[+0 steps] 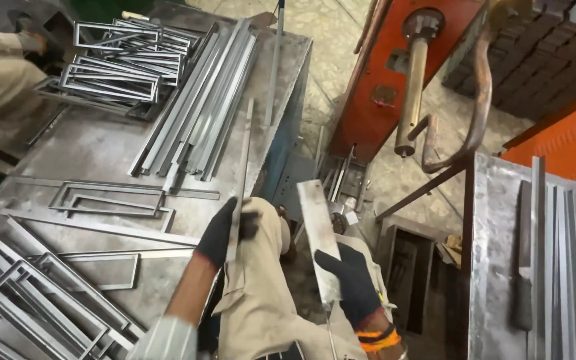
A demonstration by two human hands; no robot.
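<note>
**2 gloved hands, 2 metal strips held at the counter's edge**

The left hand [225, 230], in a black glove, is closed around a thin metal strip [243, 167]. The strip is held near its lower end and runs up over the edge of the counter [88, 150], almost upright in the view. The left forearm is bare below the glove and is angled up from the lower left, with a pale sleeve at the elbow.

The right hand [355, 283], also in a black glove with an orange cuff, is wrapped around the lower part of a flat metal bar [318, 227]. The bar is wider than the strip and is tilted slightly left at its top, above the person's beige-clad knee. The 2 pieces are held apart, not touching.

On the counter, a bundle of long metal strips [201, 107] is laid diagonally, and rectangular metal frames [118, 60] are stacked at the far left. More frames [41, 293] are spread at the near left. An orange machine [395, 73] is seen beyond the counter.
</note>
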